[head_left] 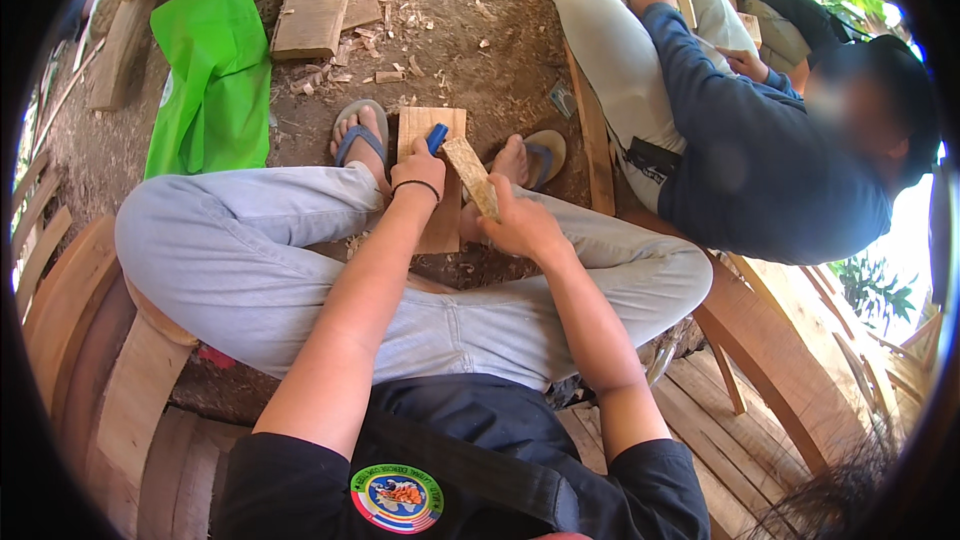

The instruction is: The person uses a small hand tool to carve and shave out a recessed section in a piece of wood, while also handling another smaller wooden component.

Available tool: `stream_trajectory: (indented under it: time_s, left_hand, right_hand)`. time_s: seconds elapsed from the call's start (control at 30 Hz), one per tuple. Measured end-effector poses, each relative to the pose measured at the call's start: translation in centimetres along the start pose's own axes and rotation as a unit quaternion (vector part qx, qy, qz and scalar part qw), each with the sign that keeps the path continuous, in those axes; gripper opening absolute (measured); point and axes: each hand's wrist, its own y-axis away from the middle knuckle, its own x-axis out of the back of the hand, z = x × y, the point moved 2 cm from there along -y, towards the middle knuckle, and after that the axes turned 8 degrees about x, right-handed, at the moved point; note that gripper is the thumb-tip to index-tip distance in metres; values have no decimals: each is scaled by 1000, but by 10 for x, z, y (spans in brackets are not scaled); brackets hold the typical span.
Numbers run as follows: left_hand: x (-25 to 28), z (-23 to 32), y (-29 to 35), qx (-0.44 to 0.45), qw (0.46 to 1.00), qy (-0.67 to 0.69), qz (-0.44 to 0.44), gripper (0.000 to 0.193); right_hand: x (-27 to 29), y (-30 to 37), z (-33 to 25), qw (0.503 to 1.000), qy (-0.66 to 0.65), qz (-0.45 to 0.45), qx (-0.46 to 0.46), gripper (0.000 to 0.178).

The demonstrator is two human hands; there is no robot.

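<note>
My left hand [418, 170], with a dark band at its wrist, is closed around a blue-handled chisel [437, 136]. The handle's end points up, and its blade is hidden by the hand and the work. Under it a light wooden board [438, 235] lies on the ground between my feet. My right hand [522, 220] grips a short, rough wooden stick [468, 168] at its near end. The stick's far end is tilted up close to the chisel handle; whether they touch I cannot tell.
A bright green bag [215, 80] lies at the left. Thick planks [320, 0] and scattered wood chips [400, 65] cover the ground ahead. At the right sits another person [770, 150] in a dark blue top, hands on wood. Curved timbers [790, 360] flank me.
</note>
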Motion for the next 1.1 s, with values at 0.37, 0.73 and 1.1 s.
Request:
stream_trajectory:
  time_s: [0.37, 0.73, 1.1]
  left_hand:
    - [47, -21, 2, 46, 981, 159, 104, 27]
    - [55, -50, -39, -55, 938, 243, 241, 59]
    - [75, -27, -16, -213, 882, 226, 355, 107]
  right_hand:
    - [-6, -1, 3, 999, 18, 21, 17, 63]
    - [-8, -5, 4, 999, 41, 19, 11, 64]
    - [-19, -3, 19, 996, 32, 64, 52, 60]
